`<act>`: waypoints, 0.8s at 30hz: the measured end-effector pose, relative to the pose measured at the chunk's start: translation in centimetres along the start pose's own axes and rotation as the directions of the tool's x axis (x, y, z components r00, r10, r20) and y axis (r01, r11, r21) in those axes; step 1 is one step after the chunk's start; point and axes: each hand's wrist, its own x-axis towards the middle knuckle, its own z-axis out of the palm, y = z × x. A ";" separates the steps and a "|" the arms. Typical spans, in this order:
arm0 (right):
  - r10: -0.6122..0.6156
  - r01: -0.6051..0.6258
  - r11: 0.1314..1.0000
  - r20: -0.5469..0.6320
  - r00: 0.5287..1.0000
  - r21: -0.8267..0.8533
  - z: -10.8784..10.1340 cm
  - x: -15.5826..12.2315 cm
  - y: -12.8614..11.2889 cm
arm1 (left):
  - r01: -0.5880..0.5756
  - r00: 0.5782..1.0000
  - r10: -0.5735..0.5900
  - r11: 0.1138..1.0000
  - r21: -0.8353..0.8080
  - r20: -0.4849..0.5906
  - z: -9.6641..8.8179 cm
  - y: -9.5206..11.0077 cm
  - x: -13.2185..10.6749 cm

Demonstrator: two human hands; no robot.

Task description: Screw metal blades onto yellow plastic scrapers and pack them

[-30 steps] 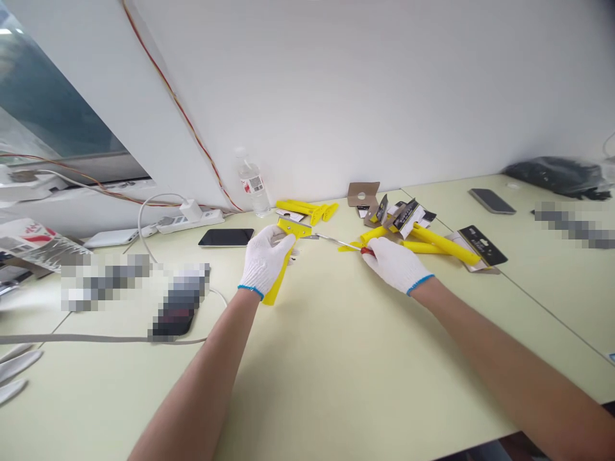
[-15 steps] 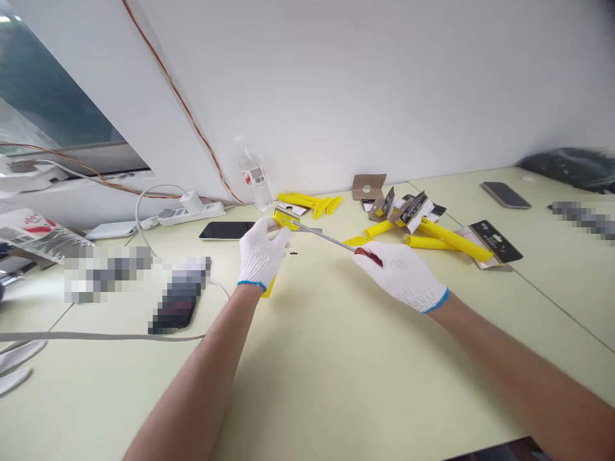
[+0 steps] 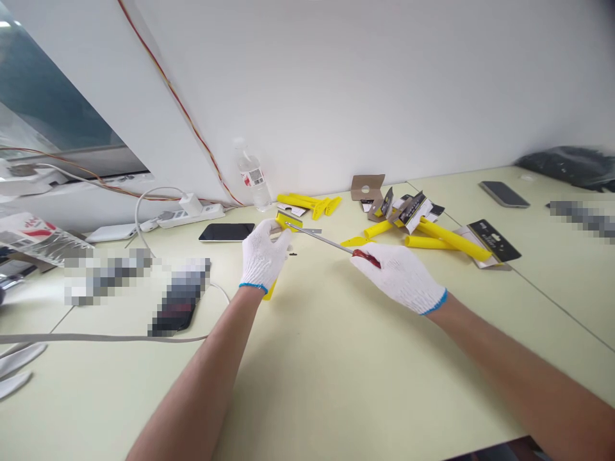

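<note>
Greenish tbl [image 3: 336, 371], wht wall [image 3: 307, 96]; L hand [image 3: 262, 256] round yel tool [image 3: 284, 221], R hand [image 3: 401, 275] round screwdriver [image 3: 365, 257]

Over the feed I see a plain white wall [image 3: 307, 89] behind a pale yellow-green tabletop [image 3: 346, 384] crossed by thin seams [image 3: 567, 312]. At upper left, my camera catches a teal window pane [image 3: 48, 96] and a small bright light [image 3: 4, 24].

Left hand [image 3: 263, 257], white-gloved, in front of bottle [image 3: 254, 179], fingers and thumb pinched together. Right hand [image 3: 398, 276], white-gloved, well right of bottle, fingers wrapped. Left forearm [image 3: 206, 365], right forearm [image 3: 509, 352] bare, converging.
</note>
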 end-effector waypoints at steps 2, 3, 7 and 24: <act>0.008 -0.008 1.000 0.003 1.000 0.001 0.0 0.0 -0.1 | 0.002 1.000 -0.002 1.000 0.001 0.002 0.0 -0.1 0.0; 0.012 -0.012 1.000 0.003 1.000 -0.002 0.0 0.0 0.0 | 0.001 1.000 -0.001 1.000 0.003 0.003 0.1 -0.2 0.0; 0.012 -0.012 0.999 -0.004 1.000 -0.034 0.0 -0.1 0.0 | -0.043 0.999 0.043 0.998 0.041 -0.002 0.2 -0.7 0.2; 0.169 -0.182 0.971 0.095 0.981 0.153 -0.8 0.0 0.2 | -0.255 0.964 0.263 0.876 0.409 0.040 -0.2 -0.7 0.4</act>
